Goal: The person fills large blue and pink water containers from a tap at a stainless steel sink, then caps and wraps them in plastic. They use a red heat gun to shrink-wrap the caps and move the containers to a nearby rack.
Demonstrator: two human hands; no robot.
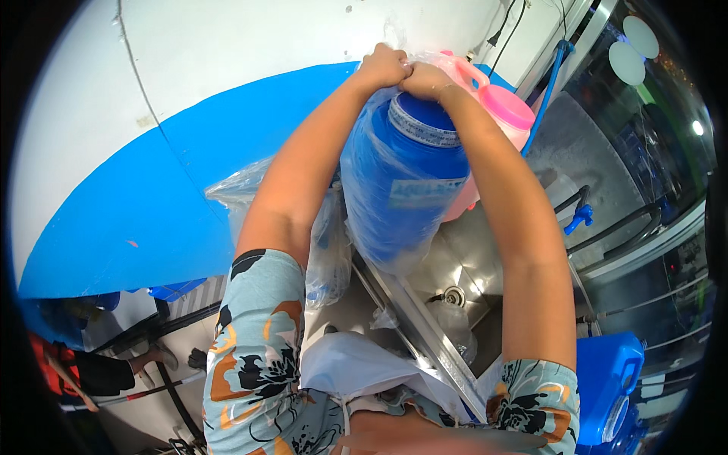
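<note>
A tall blue plastic water container (401, 187) stands before me, wrapped in a clear plastic bag (364, 199). Its blue lid (429, 114) has a printed seal band round the rim, and a label shows through the film. Above and behind the lid, my left hand (384, 65) grips the gathered top of the bag. My right hand (424, 79) pinches the same plastic, close against the left. Just right of the blue container is a pink plastic jug (503, 119) with a bright pink cap, partly hidden behind my right arm. The bag's exact knot or twist is hidden by my fingers.
Below the container lies a steel sink (460, 250) with a drain and a metal edge. Loose clear bags (330, 250) hang at its left. A blue tap (579, 219) and a blue jerrycan (608, 387) are at right. Another person's leg (148, 361) shows at lower left.
</note>
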